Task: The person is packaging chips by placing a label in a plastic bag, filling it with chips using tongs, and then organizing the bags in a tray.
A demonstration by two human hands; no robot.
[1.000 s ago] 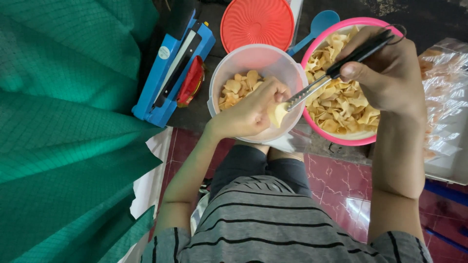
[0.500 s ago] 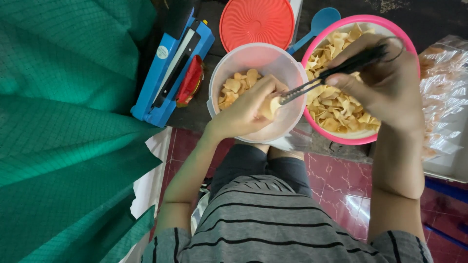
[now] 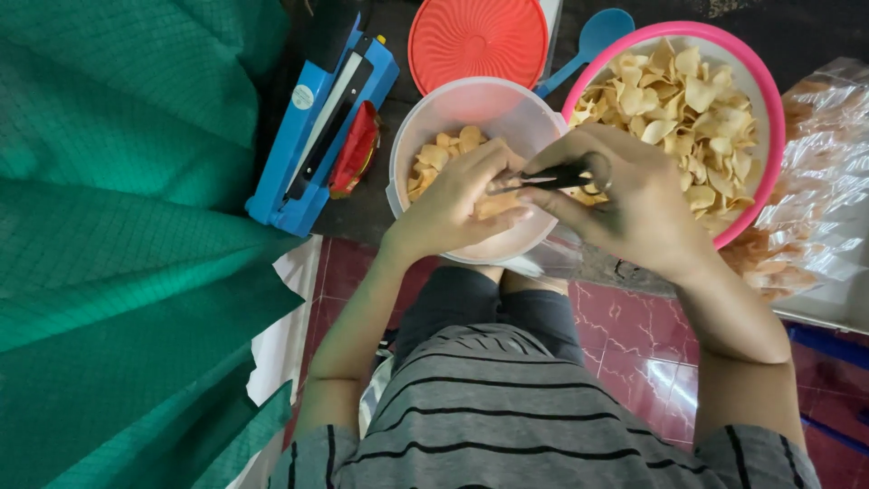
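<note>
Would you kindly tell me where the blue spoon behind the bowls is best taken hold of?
Grip the blue spoon by its round bowl end, coming from above at the far side; only that end lies exposed. Its handle runs down between the orange lid and the pink bowl, hemmed in.

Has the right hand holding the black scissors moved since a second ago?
Yes. The right hand with the black scissors has moved left, off the pink bowl of chips toward the translucent white bowl and the left hand.

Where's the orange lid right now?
The orange lid lies at the top centre of the head view, just behind the clear tub, between the blue sealer and the blue spoon.
</note>
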